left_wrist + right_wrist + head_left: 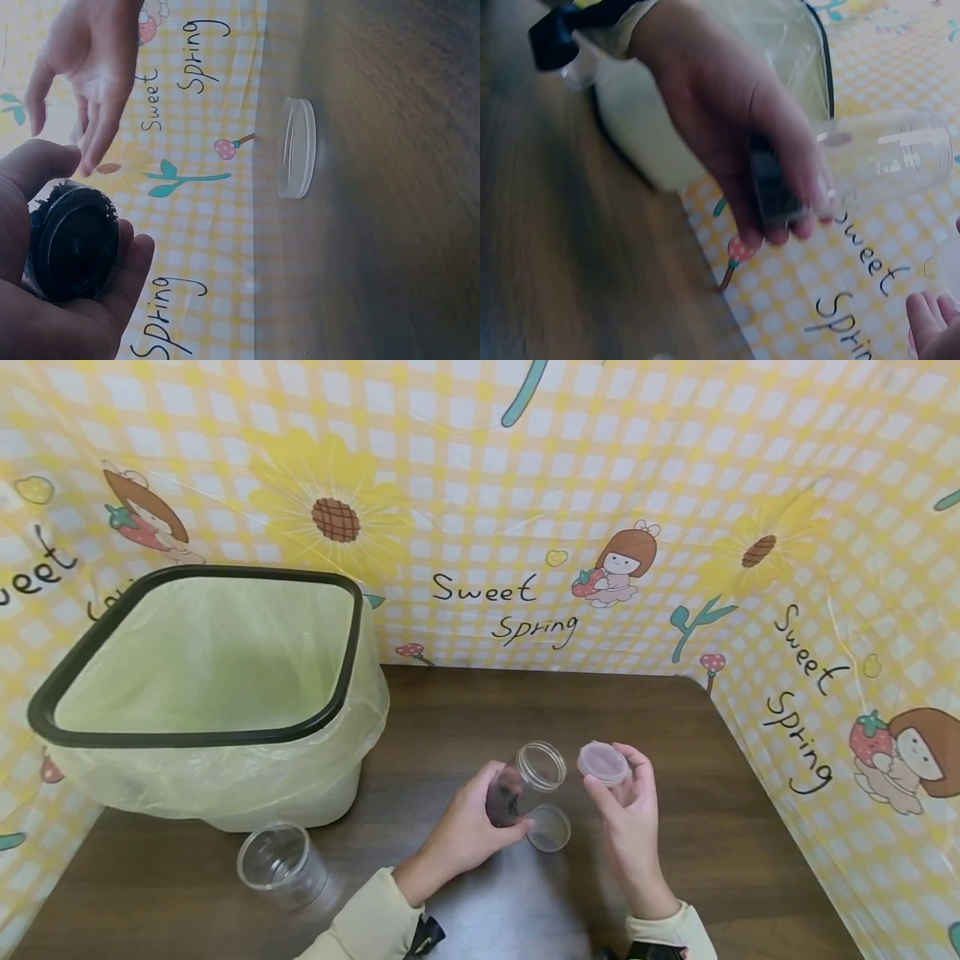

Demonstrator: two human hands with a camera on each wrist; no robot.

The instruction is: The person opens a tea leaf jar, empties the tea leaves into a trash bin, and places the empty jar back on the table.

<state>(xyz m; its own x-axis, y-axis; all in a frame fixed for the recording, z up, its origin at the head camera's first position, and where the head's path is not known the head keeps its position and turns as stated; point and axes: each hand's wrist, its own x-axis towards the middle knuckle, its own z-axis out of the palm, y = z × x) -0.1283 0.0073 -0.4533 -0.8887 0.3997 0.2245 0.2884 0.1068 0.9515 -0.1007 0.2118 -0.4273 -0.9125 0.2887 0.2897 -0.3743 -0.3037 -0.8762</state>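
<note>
In our left hand (pixel 468 828), curled firmly round it, the clear jar (pixel 525 787) tilts its open end towards one o'clock; our right hand (pixel 630 806) pinches a round lid (pixel 603 763) — apart, at that end's three o'clock.

A: What do we see the left hand (pixel 739 105) gripping?
B: We see a clear cylindrical plastic jar (pixel 889 154), black material (pixel 771 184) at one end.
A: Right edge?
B: We observe the right hand (pixel 935 334), cropped, holding a translucent round lid (pixel 951 266).
</note>
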